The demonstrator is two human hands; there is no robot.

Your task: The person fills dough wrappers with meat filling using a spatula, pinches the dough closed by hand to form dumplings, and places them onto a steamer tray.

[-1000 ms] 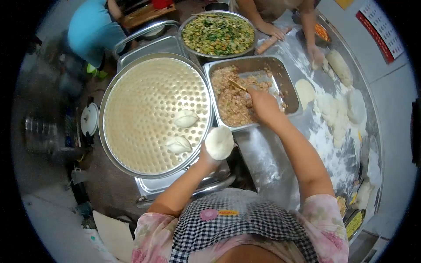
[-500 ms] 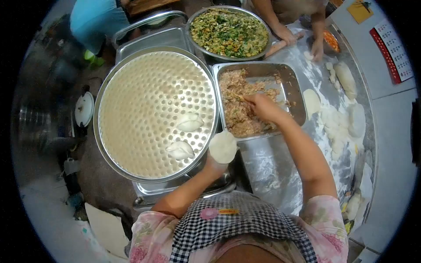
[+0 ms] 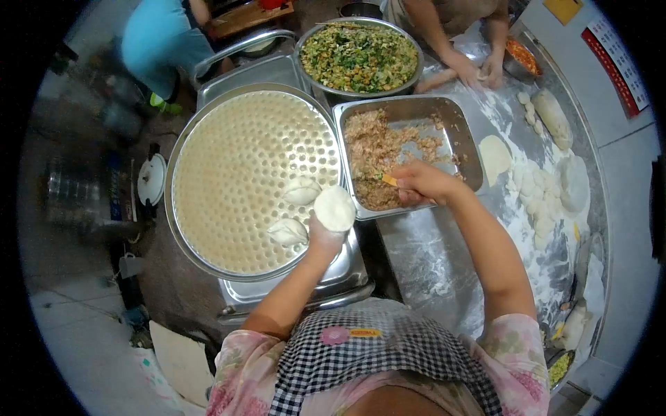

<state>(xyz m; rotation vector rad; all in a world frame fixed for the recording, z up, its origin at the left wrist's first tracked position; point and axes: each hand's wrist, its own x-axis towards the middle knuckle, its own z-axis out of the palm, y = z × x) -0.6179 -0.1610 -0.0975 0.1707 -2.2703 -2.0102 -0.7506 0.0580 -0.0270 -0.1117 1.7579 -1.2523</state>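
Note:
My left hand [image 3: 325, 238] holds a round white dough wrapper [image 3: 334, 209] at the right rim of a large round perforated steamer tray [image 3: 236, 159]; its fingers are mostly hidden underneath. Two filled dumplings, an upper one [image 3: 301, 191] and a lower one [image 3: 288, 231], sit on the tray just left of that hand. Over the near side of a rectangular metal pan [image 3: 466, 139], my right hand [image 3: 427, 183] is closed on a small flat yellow tool [image 3: 389, 179]. Below the tool's tip lies minced meat filling [image 3: 371, 149], which covers the pan's left part.
A bowl of chopped vegetable filling [image 3: 361, 55] stands behind the pan. On the floured metal table [image 3: 427, 263] are a flat wrapper [image 3: 494, 158], dough pieces [image 3: 538, 197] and a dough roll [image 3: 550, 119]. Across the table, another person's hands [image 3: 479, 73] work at a rolling pin [image 3: 436, 80].
My left hand has moved left with the wrapper, over the tray's edge. My right hand has drawn the tool back to the near side of the pan. The co-worker's hands have come together.

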